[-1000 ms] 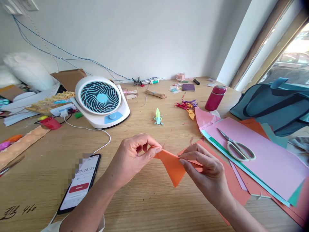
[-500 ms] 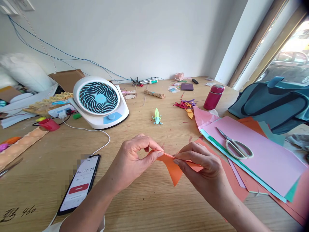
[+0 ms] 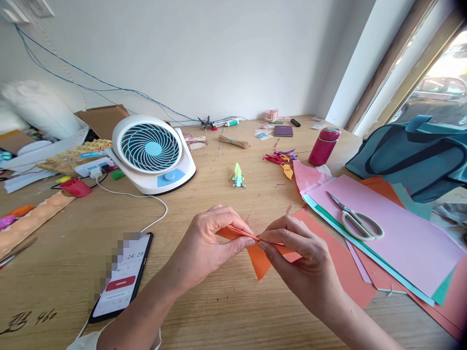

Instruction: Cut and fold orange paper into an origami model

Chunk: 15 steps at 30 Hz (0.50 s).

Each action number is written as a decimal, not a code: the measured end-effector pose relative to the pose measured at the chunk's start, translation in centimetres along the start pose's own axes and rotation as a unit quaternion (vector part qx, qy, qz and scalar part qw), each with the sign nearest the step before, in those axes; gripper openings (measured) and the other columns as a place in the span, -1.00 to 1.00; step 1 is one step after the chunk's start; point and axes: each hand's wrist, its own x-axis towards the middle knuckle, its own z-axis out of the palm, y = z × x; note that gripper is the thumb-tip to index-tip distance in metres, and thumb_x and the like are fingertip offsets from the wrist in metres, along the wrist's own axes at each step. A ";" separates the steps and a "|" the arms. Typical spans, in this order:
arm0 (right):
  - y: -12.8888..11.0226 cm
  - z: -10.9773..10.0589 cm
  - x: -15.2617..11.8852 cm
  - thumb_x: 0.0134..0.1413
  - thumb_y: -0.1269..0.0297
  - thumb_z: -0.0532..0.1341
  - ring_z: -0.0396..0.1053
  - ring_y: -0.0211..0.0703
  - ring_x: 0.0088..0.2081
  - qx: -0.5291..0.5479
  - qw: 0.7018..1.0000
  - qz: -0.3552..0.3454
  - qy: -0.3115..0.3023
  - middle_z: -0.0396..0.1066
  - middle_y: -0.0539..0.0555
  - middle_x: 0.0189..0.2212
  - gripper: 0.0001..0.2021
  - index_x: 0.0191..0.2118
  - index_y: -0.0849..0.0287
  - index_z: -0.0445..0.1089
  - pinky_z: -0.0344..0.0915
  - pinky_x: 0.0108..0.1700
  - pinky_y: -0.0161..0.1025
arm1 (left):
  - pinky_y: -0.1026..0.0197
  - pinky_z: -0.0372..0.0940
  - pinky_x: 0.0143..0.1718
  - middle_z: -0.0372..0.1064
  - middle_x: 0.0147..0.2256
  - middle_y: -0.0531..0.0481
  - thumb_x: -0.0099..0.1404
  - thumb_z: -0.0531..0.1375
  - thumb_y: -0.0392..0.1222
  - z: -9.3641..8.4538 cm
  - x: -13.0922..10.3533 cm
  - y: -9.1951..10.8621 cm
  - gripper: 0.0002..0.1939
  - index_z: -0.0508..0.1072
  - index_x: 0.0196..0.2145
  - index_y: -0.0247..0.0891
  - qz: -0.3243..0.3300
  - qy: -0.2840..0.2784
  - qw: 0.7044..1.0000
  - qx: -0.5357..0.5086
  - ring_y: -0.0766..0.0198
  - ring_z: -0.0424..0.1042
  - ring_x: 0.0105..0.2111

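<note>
A folded piece of orange paper (image 3: 259, 263) is held up over the table between both hands. My left hand (image 3: 215, 243) pinches its folded upper edge between thumb and index finger. Close beside it, my right hand (image 3: 299, 243) pinches the same edge with thumb and fingers. One pointed flap of the paper hangs down below the fingertips; the part behind my right fingers is mostly hidden. Beyond the hands stands a small green and blue folded paper figure (image 3: 238, 176).
At right, scissors (image 3: 359, 218) lie on pink paper sheets (image 3: 397, 238), with an orange-red sheet (image 3: 339, 262) nearer. A phone (image 3: 122, 282) showing a timer lies at left, below a white fan (image 3: 153, 150). A magenta bottle (image 3: 324, 147) and a teal bag (image 3: 404, 160) stand behind.
My left hand has shifted slightly, its thumb now closer to my right fingertips along the fold. More orange paper shows behind the left fingers. Both hands still pinch the paper.
</note>
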 end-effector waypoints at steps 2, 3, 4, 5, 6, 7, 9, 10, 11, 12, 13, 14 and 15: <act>0.0 0.2 -0.1 0.22 0.46 0.22 0.36 -0.23 -0.35 0.002 1.000 -0.002 0.001 0.40 0.00 -0.39 -0.85 -0.27 0.07 0.50 0.25 -0.29 -0.22 | 0.26 0.27 -0.25 0.45 -0.39 0.06 0.22 0.35 -0.24 0.1 0.0 0.1 -0.97 0.59 -0.39 -0.19 -0.003 0.002 1.000 -0.002 0.30 0.41 -0.32; 0.0 0.2 -0.1 0.22 0.47 0.22 0.36 -0.23 -0.35 0.002 1.000 -0.003 0.000 0.40 0.00 -0.39 -0.84 -0.27 0.07 0.50 0.25 -0.29 -0.22 | 0.26 0.27 -0.25 0.44 -0.40 0.06 0.21 0.36 -0.25 0.1 0.0 0.1 -0.97 0.59 -0.40 -0.20 -0.005 0.003 1.000 -0.002 0.30 0.41 -0.33; 0.0 0.3 -0.2 0.22 0.47 0.21 0.36 -0.23 -0.35 0.002 1.000 -0.004 -0.002 0.40 0.00 -0.39 -0.84 -0.27 0.08 0.50 0.25 -0.29 -0.21 | 0.27 0.27 -0.26 0.44 -0.40 0.06 0.21 0.36 -0.25 0.1 0.0 0.1 -0.96 0.59 -0.40 -0.20 -0.008 0.002 1.000 -0.003 0.30 0.41 -0.34; 0.0 0.3 -0.2 0.22 0.47 0.21 0.35 -0.23 -0.35 0.001 1.000 -0.007 -0.003 0.40 0.00 -0.39 -0.85 -0.27 0.08 0.50 0.24 -0.29 -0.21 | 0.27 0.27 -0.26 0.44 -0.40 0.06 0.20 0.36 -0.25 0.1 0.0 0.1 -0.97 0.59 -0.40 -0.20 -0.012 0.000 1.000 -0.006 0.31 0.41 -0.34; 0.0 0.3 -0.2 0.21 0.47 0.21 0.35 -0.22 -0.35 0.001 1.000 -0.009 -0.003 0.39 0.01 -0.39 -0.85 -0.27 0.08 0.49 0.24 -0.29 -0.21 | 0.28 0.27 -0.28 0.44 -0.40 0.05 0.20 0.36 -0.26 0.1 0.0 0.1 -0.97 0.59 -0.40 -0.20 -0.016 -0.003 1.000 -0.011 0.31 0.41 -0.35; 0.0 0.3 -0.2 0.21 0.48 0.21 0.35 -0.22 -0.36 0.001 1.000 -0.012 -0.002 0.39 0.01 -0.40 -0.85 -0.28 0.09 0.49 0.24 -0.29 -0.21 | 0.28 0.27 -0.29 0.44 -0.40 0.05 0.20 0.36 -0.26 0.1 -0.1 0.2 -0.98 0.60 -0.40 -0.20 -0.021 -0.007 1.000 -0.018 0.31 0.41 -0.36; -0.1 0.3 -0.2 0.21 0.47 0.21 0.35 -0.22 -0.36 0.003 1.000 -0.014 -0.002 0.39 0.01 -0.40 -0.85 -0.29 0.09 0.48 0.24 -0.30 -0.21 | 0.29 0.27 -0.32 0.43 -0.39 0.04 0.20 0.36 -0.25 0.1 -0.1 0.2 -0.99 0.60 -0.38 -0.21 -0.031 -0.014 0.999 -0.032 0.32 0.41 -0.38; -0.1 0.3 -0.2 0.21 0.47 0.20 0.35 -0.21 -0.36 0.005 1.000 -0.013 -0.003 0.39 0.01 -0.40 -0.85 -0.30 0.09 0.47 0.24 -0.30 -0.21 | 0.29 0.27 -0.34 0.43 -0.39 0.04 0.20 0.36 -0.25 0.1 -0.1 0.3 -0.99 0.61 -0.39 -0.21 -0.033 -0.015 0.999 -0.037 0.32 0.40 -0.39; -0.2 0.3 -0.2 0.21 0.47 0.20 0.35 -0.21 -0.36 0.006 1.000 -0.011 -0.006 0.39 0.01 -0.40 -0.85 -0.31 0.09 0.47 0.24 -0.30 -0.21 | 0.29 0.28 -0.35 0.42 -0.39 0.03 0.20 0.36 -0.25 0.1 -0.1 0.3 -0.99 0.61 -0.39 -0.21 -0.034 -0.015 0.998 -0.040 0.33 0.40 -0.39; -0.2 0.3 -0.2 0.21 0.47 0.20 0.35 -0.20 -0.36 0.007 1.000 -0.008 -0.008 0.39 0.01 -0.40 -0.85 -0.31 0.09 0.46 0.24 -0.30 -0.20 | 0.30 0.28 -0.35 0.42 -0.39 0.03 0.20 0.36 -0.25 0.1 -0.1 0.4 -0.99 0.61 -0.39 -0.21 -0.034 -0.014 0.998 -0.042 0.33 0.39 -0.40; -0.3 0.2 -0.2 0.21 0.46 0.20 0.35 -0.20 -0.36 0.007 1.000 -0.006 -0.009 0.39 0.02 -0.40 -0.85 -0.31 0.09 0.46 0.24 -0.30 -0.20 | 0.30 0.28 -0.36 0.41 -0.39 0.03 0.20 0.35 -0.26 0.1 -0.1 0.4 -0.98 0.61 -0.40 -0.21 -0.034 -0.013 0.998 -0.042 0.33 0.39 -0.40; -0.3 0.2 -0.1 0.22 0.46 0.20 0.35 -0.20 -0.36 0.007 1.000 -0.005 -0.009 0.39 0.02 -0.40 -0.86 -0.31 0.09 0.46 0.24 -0.30 -0.20 | 0.30 0.28 -0.36 0.40 -0.39 0.03 0.20 0.35 -0.26 0.1 -0.1 0.5 -0.98 0.61 -0.40 -0.21 -0.033 -0.011 0.999 -0.040 0.33 0.39 -0.40; -0.4 0.2 -0.1 0.22 0.45 0.20 0.35 -0.19 -0.36 0.007 1.000 -0.005 -0.009 0.38 0.02 -0.40 -0.86 -0.31 0.09 0.46 0.24 -0.30 -0.19 | 0.31 0.27 -0.37 0.40 -0.39 0.03 0.21 0.34 -0.27 0.2 -0.1 0.5 -0.97 0.60 -0.40 -0.21 -0.030 -0.010 0.999 -0.037 0.34 0.38 -0.40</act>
